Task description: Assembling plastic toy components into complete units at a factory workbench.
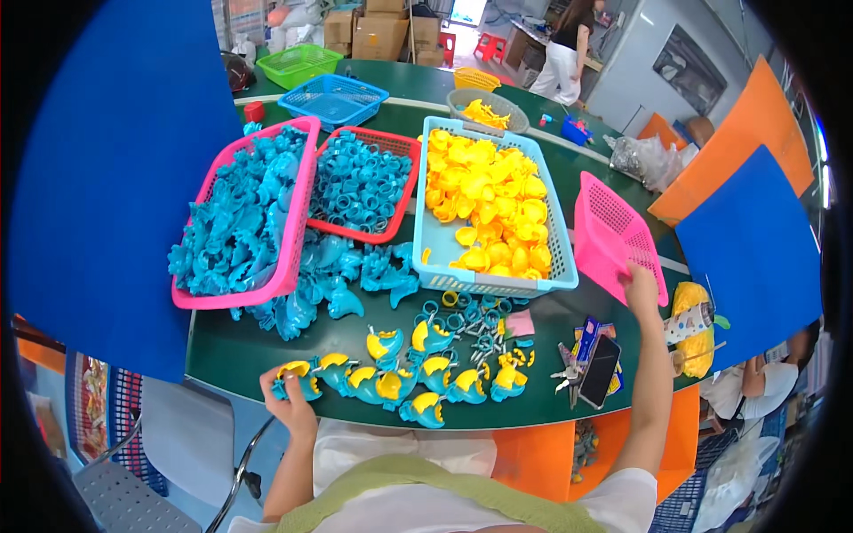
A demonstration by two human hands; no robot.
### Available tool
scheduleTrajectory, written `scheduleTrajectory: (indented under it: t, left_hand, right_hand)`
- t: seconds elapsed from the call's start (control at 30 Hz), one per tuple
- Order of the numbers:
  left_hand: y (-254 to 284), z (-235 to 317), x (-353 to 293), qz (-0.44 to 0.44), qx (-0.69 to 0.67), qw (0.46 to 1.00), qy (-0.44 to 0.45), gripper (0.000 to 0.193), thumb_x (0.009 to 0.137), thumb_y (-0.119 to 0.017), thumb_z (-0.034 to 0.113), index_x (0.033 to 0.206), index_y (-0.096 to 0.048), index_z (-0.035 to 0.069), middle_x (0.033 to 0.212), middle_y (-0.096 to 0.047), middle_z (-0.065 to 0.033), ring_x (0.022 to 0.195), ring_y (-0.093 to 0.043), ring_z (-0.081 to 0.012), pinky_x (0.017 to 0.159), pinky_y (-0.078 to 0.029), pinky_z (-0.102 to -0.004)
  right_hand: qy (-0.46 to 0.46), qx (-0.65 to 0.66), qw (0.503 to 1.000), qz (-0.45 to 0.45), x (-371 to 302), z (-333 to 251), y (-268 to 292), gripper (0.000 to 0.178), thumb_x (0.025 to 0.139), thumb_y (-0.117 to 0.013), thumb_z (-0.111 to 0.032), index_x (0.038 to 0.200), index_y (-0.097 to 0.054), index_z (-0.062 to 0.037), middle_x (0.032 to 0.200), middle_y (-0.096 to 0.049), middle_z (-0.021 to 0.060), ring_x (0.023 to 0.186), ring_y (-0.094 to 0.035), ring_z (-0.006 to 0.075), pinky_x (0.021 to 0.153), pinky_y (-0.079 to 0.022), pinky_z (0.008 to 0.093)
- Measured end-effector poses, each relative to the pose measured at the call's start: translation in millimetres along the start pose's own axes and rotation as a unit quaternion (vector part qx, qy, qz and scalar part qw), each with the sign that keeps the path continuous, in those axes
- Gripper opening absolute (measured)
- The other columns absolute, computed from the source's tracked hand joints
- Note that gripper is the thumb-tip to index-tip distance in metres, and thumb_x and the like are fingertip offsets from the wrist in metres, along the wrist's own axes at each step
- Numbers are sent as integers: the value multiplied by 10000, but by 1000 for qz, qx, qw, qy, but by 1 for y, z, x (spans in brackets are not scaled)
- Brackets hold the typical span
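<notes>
My left hand (290, 404) is closed around a blue-and-yellow plastic toy part (298, 377) at the table's near left edge. Several similar assembled parts (391, 384) lie in a loose group to its right, blue shells with jagged yellow pieces in them. On the right, my right hand (639, 290) grips the near rim of a pink plastic basket (613, 235), which leans at an angle beside the light-blue basket (569, 266). That light-blue basket holds yellow shell pieces (489, 200). Loose blue rings (480, 315) and small metal-looking bits lie between it and the assembled parts.
A pink basket (306, 213) of blue parts and a red basket (380, 236) of blue rings stand left. Blue shells (333, 275) lie loose before them. A phone (601, 370) and keys (569, 369) rest near the front edge. Blue panels (107, 195) flank the table.
</notes>
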State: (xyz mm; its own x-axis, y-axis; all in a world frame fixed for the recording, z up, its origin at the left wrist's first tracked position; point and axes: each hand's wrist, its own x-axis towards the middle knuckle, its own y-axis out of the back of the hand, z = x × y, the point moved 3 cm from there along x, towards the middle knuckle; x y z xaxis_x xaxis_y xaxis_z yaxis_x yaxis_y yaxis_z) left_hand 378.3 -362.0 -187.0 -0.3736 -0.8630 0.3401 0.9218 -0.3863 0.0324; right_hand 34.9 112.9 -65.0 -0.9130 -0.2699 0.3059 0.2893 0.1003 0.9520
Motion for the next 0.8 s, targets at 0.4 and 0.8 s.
scheduleTrajectory:
  t: [0.4, 0.8]
  left_hand:
    - [-1, -9, -3, 33, -39, 998, 20, 154, 899, -457, 131, 974, -449, -3, 877, -531, -93, 761, -521, -140, 722, -414, -251]
    - [3, -13, -4, 55, -7, 998, 15, 144, 900, -459, 124, 969, -453, -3, 869, -519, -90, 797, -490, -140, 746, -404, -249]
  right_hand:
    - [81, 86, 992, -52, 121, 31, -9, 156, 670, -586, -4, 825, -605, -18, 762, -603, 185, 751, -595, 309, 670, -441, 373]
    - [21, 54, 995, -81, 129, 33, -38, 176, 680, -601, -36, 856, -601, -30, 801, -608, 186, 776, -592, 324, 680, -442, 395]
